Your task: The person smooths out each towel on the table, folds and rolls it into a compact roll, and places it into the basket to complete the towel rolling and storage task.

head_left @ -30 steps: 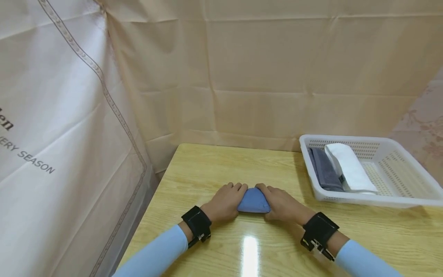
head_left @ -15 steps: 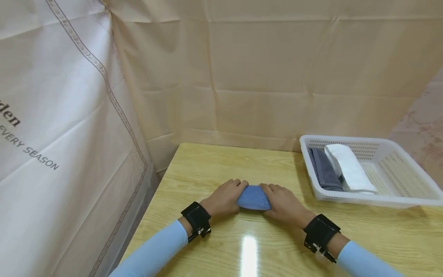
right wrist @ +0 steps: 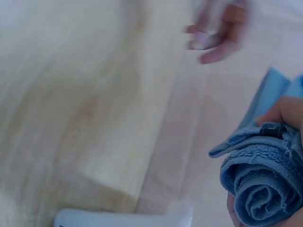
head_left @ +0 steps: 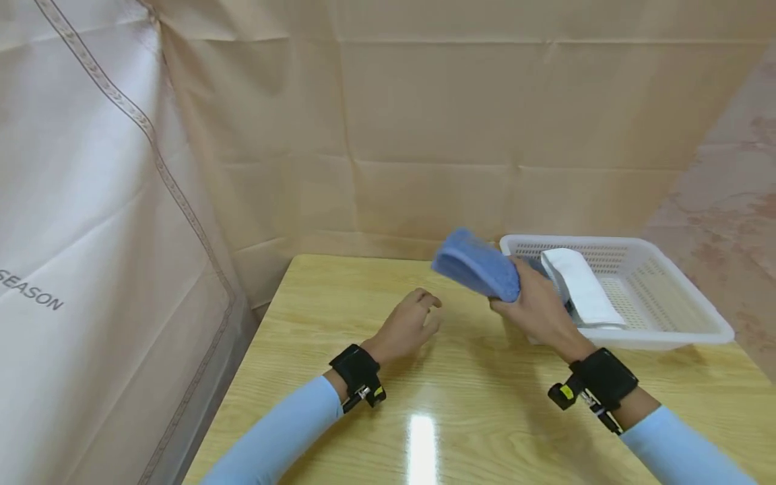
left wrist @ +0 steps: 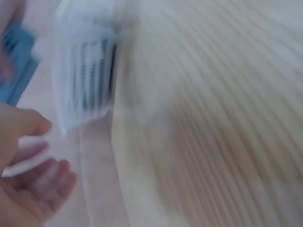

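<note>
A blue towel (head_left: pixel 475 266), rolled up, is held above the table by my right hand (head_left: pixel 539 306) at its right end. The right wrist view shows the spiral end of the towel (right wrist: pixel 262 189), with fingers and thumb wrapped round it. My left hand (head_left: pixel 405 327) is over the table to the left, apart from the towel, its fingers loosely bent with nothing between them. In the left wrist view the loose fingers of that hand (left wrist: pixel 33 179) show at the left edge. Just behind my right hand stands a white plastic basket (head_left: pixel 685 286).
Inside the basket, along its left side, lie a folded white towel (head_left: pixel 580 286) and a dark grey towel (head_left: pixel 535 261), mostly covered by my right hand. The wooden table (head_left: pixel 339 289) ends at a beige cloth backdrop (head_left: pixel 424 135). A white printed cloth (head_left: pixel 91 202) hangs at the left.
My left hand has let go of the blue towel. My right hand has lifted it off to the right and up, close to the basket. The head view has shifted slightly right.
</note>
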A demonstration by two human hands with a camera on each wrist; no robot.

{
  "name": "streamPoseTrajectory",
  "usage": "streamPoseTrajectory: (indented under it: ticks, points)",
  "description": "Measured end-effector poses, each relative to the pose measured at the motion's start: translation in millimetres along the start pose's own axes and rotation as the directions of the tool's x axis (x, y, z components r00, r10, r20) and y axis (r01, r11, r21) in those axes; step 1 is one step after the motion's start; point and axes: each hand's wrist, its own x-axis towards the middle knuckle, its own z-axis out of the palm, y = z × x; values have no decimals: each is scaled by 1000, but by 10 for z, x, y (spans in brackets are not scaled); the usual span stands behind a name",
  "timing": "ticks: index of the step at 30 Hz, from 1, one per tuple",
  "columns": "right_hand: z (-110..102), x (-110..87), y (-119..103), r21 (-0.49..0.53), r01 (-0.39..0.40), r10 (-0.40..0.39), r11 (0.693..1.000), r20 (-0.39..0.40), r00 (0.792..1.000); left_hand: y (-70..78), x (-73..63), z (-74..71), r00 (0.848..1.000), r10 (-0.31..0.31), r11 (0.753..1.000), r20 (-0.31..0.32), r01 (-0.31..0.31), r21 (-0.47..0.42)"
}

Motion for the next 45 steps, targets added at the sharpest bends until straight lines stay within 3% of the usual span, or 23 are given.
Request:
streamPoseTrajectory:
  ticks: [2,6,10,13,20,23,27,38,45]
  points:
    - [-132,43,50,35,-105,105,994,-14,994,122,122,148,990,140,988,-5,-139,60]
    - [-255,87,148,39,-232,232,972,6,973,422,348,469,929,370,914,-24,-360,188]
    - [-274,79,234,15,-274,274,962,8,962,667,525,673,881,473,845,-6,-452,285]
    - [-285,53,284,12,-287,287,958,7,958,772,627,741,867,497,821,-8,-468,326]
    - [-319,51,362,-9,-282,282,959,-26,959,849,806,768,868,495,841,-33,-469,270]
    - [-333,66,401,-14,-287,287,958,-35,957,871,846,763,867,499,833,-12,-476,282]
    - [-330,81,439,-11,-287,287,958,-14,958,894,860,749,865,501,826,0,-478,299]
    - [-339,94,550,-22,-292,292,956,3,956,887,873,790,885,465,849,5,-447,280]
    - [-388,82,693,-27,-301,300,953,-19,954,910,907,773,891,453,849,20,-438,296]
